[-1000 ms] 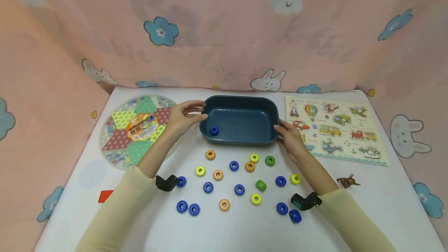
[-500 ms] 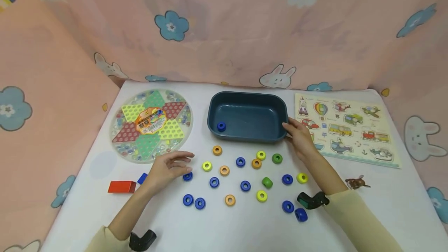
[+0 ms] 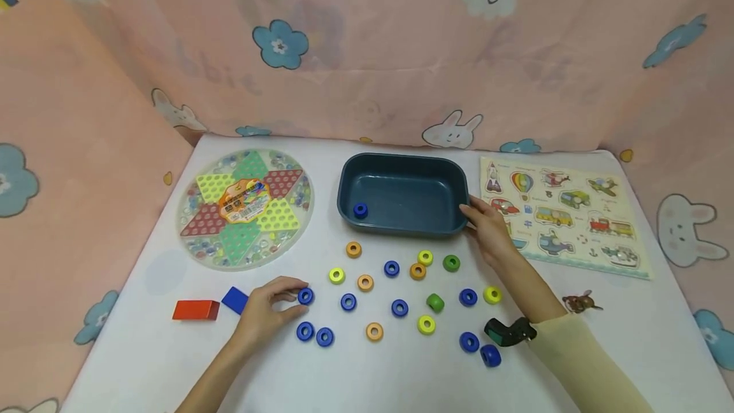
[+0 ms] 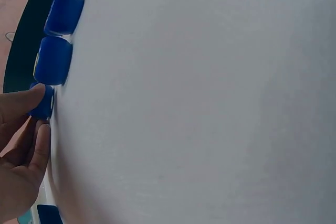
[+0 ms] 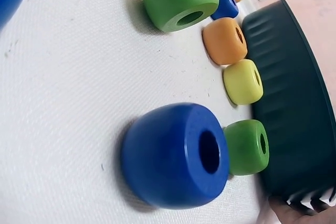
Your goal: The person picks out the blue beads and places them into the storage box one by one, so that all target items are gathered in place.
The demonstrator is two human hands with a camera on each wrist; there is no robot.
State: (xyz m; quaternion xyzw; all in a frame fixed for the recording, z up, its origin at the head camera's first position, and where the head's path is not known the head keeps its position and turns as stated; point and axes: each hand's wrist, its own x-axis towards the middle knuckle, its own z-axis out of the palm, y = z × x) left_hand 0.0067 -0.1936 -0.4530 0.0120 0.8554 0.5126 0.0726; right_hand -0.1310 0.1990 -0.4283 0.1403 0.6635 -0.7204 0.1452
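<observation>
My left hand (image 3: 266,312) pinches a blue bead (image 3: 306,296) on the white table between thumb and fingers. In the left wrist view the thumb lies on this blue bead (image 4: 44,103), with a finger at its other side. Two more blue beads (image 3: 324,337) lie just in front of it. My right hand (image 3: 489,229) grips the right end of a dark teal tray (image 3: 402,230), thumb at the rim; its other fingers are partly hidden. One blue bead (image 3: 360,210) sits inside the tray's near left corner.
Blue, orange (image 3: 374,331), yellow (image 3: 426,325) and green beads (image 3: 435,303) are scattered before the tray. A round Chinese checkers board (image 3: 237,234), red block (image 3: 195,310) and blue block (image 3: 235,299) lie left. A vehicle puzzle board (image 3: 564,215) and small brown animal figure (image 3: 582,301) lie right.
My left hand has let go of the tray's left end, come down toward the near left, and taken a blue bead between its fingers. My right hand stays on the tray.
</observation>
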